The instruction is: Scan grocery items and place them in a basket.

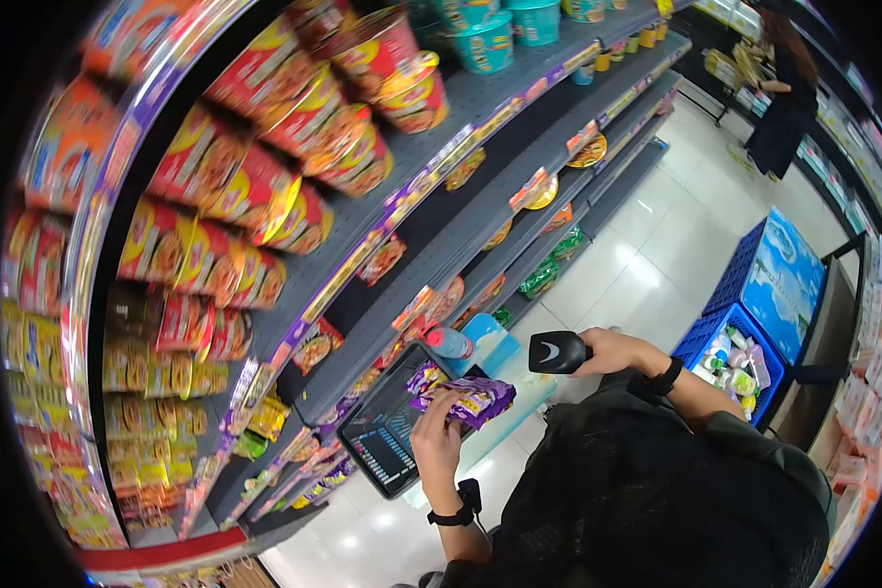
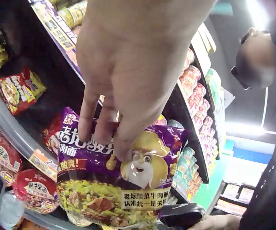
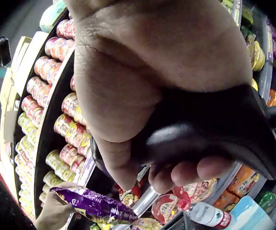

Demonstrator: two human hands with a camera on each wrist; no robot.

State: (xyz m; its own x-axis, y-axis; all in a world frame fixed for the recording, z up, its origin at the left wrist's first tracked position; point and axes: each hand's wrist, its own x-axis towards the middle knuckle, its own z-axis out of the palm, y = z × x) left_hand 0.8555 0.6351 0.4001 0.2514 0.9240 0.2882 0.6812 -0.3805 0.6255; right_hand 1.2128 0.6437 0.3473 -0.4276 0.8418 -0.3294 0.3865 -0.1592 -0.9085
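Observation:
My left hand [image 1: 435, 446] grips a purple instant noodle packet [image 1: 480, 402] by its top edge, above a dark basket [image 1: 394, 480]. In the left wrist view the front of this noodle packet [image 2: 99, 196] shows a cartoon bearded figure and a picture of noodles; the fingertips lie over its upper part. Another purple packet [image 1: 424, 376] is beside it at the basket. My right hand [image 1: 612, 351] holds a black handheld barcode scanner [image 1: 551, 353], its head toward the packet. In the right wrist view, fingers curl round the scanner's handle [image 3: 200, 129].
Store shelves [image 1: 480, 127] with cup noodles and packets run along the left. A red-capped bottle [image 1: 449, 343] stands by the basket. On the right are a blue crate [image 1: 691, 343] of bottles and a blue box [image 1: 784, 269]. A person [image 1: 782, 98] stands farther down the aisle.

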